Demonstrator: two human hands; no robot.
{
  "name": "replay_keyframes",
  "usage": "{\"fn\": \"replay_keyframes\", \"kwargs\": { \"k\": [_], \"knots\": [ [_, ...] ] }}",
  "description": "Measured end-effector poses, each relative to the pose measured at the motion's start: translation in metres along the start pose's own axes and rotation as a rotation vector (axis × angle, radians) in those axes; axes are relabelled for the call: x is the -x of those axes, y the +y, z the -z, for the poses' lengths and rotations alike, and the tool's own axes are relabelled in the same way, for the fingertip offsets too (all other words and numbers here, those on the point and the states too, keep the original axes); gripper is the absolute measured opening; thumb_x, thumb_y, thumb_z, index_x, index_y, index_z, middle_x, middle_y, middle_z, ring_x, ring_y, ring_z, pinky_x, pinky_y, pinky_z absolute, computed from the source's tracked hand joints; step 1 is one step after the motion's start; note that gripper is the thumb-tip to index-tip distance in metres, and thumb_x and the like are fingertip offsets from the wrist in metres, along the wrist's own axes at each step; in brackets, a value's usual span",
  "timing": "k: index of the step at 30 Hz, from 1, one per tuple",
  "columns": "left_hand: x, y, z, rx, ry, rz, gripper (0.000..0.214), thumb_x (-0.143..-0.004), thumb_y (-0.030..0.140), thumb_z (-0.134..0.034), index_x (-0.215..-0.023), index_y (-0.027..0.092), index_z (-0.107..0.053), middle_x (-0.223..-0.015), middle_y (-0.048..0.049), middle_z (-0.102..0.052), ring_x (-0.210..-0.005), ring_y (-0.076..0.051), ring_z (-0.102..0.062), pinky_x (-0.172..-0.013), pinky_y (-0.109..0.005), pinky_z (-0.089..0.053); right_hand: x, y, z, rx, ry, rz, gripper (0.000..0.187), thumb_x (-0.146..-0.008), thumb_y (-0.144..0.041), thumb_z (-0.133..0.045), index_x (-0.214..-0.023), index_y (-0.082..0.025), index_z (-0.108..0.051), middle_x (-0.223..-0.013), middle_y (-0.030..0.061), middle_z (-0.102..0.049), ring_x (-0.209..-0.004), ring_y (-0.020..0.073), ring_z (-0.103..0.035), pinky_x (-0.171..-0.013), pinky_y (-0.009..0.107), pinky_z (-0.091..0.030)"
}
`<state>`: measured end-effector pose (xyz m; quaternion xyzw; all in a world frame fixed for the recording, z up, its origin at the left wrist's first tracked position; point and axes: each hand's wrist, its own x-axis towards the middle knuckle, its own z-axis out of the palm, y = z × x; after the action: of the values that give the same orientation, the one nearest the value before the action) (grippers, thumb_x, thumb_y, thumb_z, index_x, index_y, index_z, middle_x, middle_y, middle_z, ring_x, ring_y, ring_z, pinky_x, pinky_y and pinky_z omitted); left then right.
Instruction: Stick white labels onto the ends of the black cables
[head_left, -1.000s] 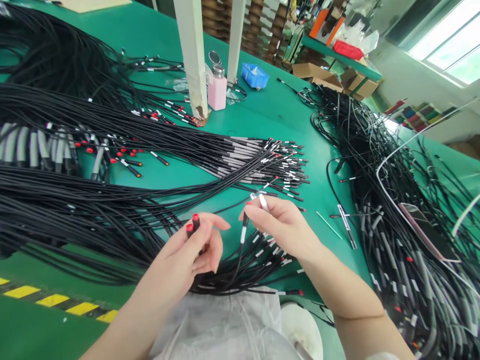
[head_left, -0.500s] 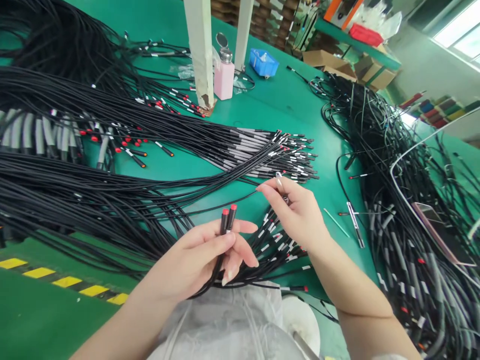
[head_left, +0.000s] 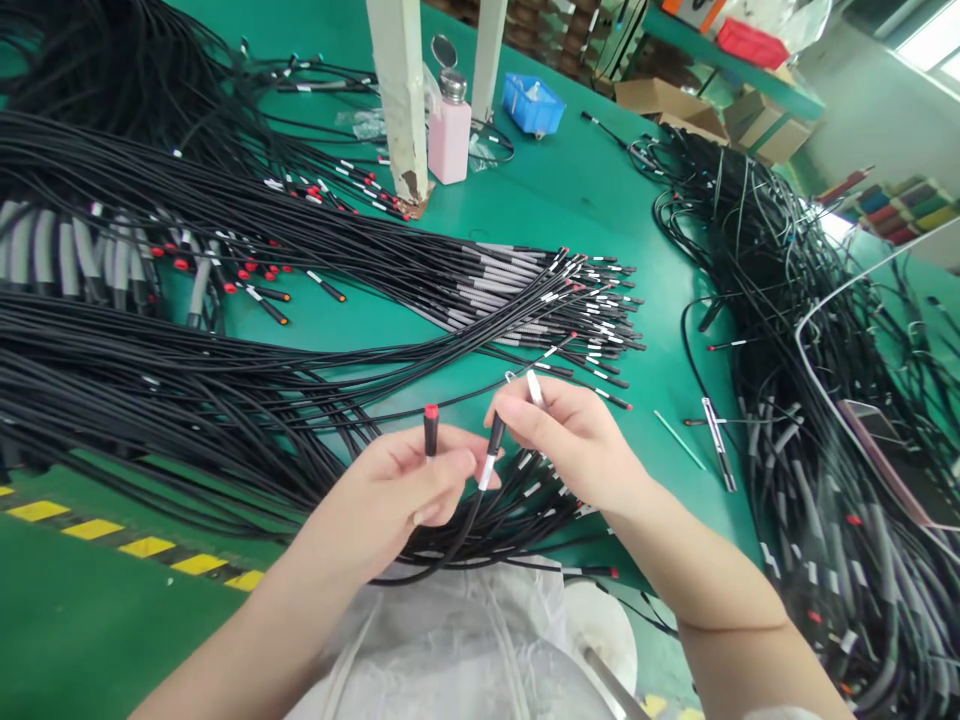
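My left hand (head_left: 397,490) is closed round a black cable end whose red-tipped connector (head_left: 430,428) stands upright above my fingers. My right hand (head_left: 570,440) pinches another black cable end (head_left: 491,455) with a white label, close beside the left hand. A thin black lead also passes by my right fingertips. Under both hands lies a fan of black cables with white labels (head_left: 525,500) on the green table (head_left: 480,210). A large bundle of black cables with red tips (head_left: 540,300) lies just beyond my hands.
Thick black cable bundles (head_left: 112,380) cover the left. A tangled cable heap (head_left: 810,400) fills the right. A pink dispenser bottle (head_left: 450,140), white posts (head_left: 397,100) and a blue tray (head_left: 532,102) stand at the back. A white bag (head_left: 450,650) lies at the near edge.
My right hand has come back from the far bundle towards the left hand, now pinching a labelled cable end. The left hand shows one red tip instead of two.
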<state>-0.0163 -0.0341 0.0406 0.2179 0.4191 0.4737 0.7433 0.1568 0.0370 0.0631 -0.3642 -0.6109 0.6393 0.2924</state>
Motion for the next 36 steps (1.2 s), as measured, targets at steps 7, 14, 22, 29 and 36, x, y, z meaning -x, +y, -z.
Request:
{"fn": "replay_keyframes", "kwargs": {
  "k": [7,14,22,29,36],
  "knots": [
    [0.002,-0.001,-0.006,-0.025,0.118,0.012,0.013,-0.063,0.022,-0.088,-0.063,0.018,-0.076,-0.058,-0.0042,-0.072,-0.051,-0.011,-0.055,-0.049,-0.021,-0.032,0.005,0.002,0.001,0.185,0.062,0.071,0.039,-0.103,-0.052,-0.047,-0.100,-0.022,-0.073,-0.074,-0.0016,-0.050,-0.066,0.0129,-0.045,-0.064,0.029,-0.042],
    [0.003,0.005,-0.005,0.135,0.110,0.018,0.015,-0.065,0.024,-0.091,-0.076,0.020,-0.083,-0.058,-0.0036,-0.073,-0.044,-0.004,-0.041,-0.045,-0.017,-0.024,0.010,0.008,0.005,0.270,0.102,0.385,0.029,-0.103,-0.029,-0.054,-0.127,-0.033,-0.071,-0.079,0.0023,-0.065,-0.090,0.0198,-0.060,-0.078,0.036,-0.055],
    [0.004,0.001,-0.003,0.179,0.060,0.029,0.008,-0.070,0.020,-0.088,-0.074,0.021,-0.082,-0.069,-0.0047,-0.077,-0.049,-0.004,-0.042,-0.046,-0.016,-0.022,0.009,0.012,-0.008,0.043,0.130,0.198,0.019,-0.098,-0.028,-0.064,-0.113,-0.031,-0.076,-0.090,-0.0002,-0.062,-0.061,0.0086,-0.059,-0.052,0.024,-0.053],
    [0.003,-0.001,-0.005,0.226,0.054,0.087,0.012,-0.070,0.022,-0.090,-0.073,0.020,-0.079,-0.065,-0.0042,-0.076,-0.043,-0.003,-0.040,-0.044,-0.015,-0.023,0.005,0.022,-0.009,-0.089,0.120,0.110,0.010,-0.096,-0.036,-0.068,-0.100,-0.028,-0.074,-0.084,-0.0032,-0.060,-0.061,0.0065,-0.049,-0.051,0.020,-0.040],
    [0.001,-0.003,-0.003,0.197,0.061,0.129,0.019,-0.071,0.028,-0.090,-0.077,0.019,-0.074,-0.064,-0.0015,-0.071,-0.042,-0.001,-0.036,-0.042,-0.012,-0.022,0.004,0.016,0.010,-0.020,0.127,0.101,0.039,-0.103,-0.046,-0.051,-0.073,-0.021,-0.057,-0.069,-0.0023,-0.054,-0.065,0.0126,-0.054,-0.062,0.027,-0.046]
  ]
}}
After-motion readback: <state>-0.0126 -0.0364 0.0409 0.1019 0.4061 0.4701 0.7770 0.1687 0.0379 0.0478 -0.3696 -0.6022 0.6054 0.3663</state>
